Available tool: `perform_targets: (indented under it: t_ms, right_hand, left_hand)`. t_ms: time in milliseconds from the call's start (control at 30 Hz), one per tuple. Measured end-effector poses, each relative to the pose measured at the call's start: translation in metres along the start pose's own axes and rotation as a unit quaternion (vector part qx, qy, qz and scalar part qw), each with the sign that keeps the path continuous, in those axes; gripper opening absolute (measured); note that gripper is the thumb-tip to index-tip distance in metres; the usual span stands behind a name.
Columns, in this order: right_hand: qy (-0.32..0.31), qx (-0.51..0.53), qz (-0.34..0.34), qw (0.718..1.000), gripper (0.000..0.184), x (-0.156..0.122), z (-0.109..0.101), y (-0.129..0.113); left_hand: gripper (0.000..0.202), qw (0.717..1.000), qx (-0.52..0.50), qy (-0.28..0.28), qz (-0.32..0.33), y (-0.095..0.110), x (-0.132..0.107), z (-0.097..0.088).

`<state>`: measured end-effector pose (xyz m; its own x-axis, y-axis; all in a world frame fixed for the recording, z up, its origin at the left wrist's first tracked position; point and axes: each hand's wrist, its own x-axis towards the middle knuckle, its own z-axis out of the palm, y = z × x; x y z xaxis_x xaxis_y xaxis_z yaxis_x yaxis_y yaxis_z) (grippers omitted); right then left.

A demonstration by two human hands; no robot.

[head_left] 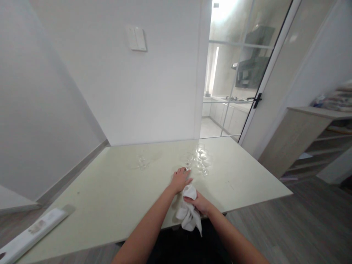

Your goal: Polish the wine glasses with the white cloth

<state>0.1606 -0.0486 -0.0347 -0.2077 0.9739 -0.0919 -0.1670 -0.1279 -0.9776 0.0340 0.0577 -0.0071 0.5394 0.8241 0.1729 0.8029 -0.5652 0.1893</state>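
My right hand (pixel 202 202) is closed around a white cloth (pixel 189 212), which hangs in folds over the table's front edge. Just ahead of it, my left hand (pixel 180 180) reaches over the table with fingers stretched out and thumb apart. Its fingertips are at the foot of a clear glass (pixel 188 161); whether they touch it I cannot tell. Several more clear glasses, apparently stemmed, form a cluster (pixel 202 157) to the right. On the left, a single clear glass (pixel 142 161) stands apart. The transparent glass makes exact outlines hard to see.
The pale table (pixel 110 190) meets a white wall (pixel 154 91) at the back. A long white box (pixel 35 231) lies at its left front corner. To the right are a glazed door (pixel 233 73) with a black handle (pixel 257 100) and a wooden shelf unit (pixel 299 135).
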Motion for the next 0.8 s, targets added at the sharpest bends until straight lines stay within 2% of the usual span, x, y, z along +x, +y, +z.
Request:
perform_targets:
  t_ms: [133, 267, 600, 800]
  right_hand:
    - [-0.009, -0.045, -0.016, 0.999, 0.056, 0.005, 0.001, 0.006]
    - [-0.009, -0.044, -0.012, 0.999, 0.055, 0.006, 0.001, 0.008]
    - [-0.011, -0.047, -0.013, 0.999, 0.058, 0.007, 0.002, 0.008]
    - [-0.011, -0.029, -0.012, 0.999, 0.054, 0.005, 0.006, 0.004]
  left_hand:
    - [0.054, 1.000, 0.012, -0.019, 0.009, 0.004, 0.014, 0.011]
    - [0.059, 0.999, 0.010, -0.038, 0.000, 0.006, 0.020, 0.018]
    - [0.051, 0.999, 0.035, -0.010, -0.008, 0.010, 0.025, 0.023]
    - [0.051, 1.000, 0.021, -0.023, 0.002, 0.010, 0.026, 0.024]
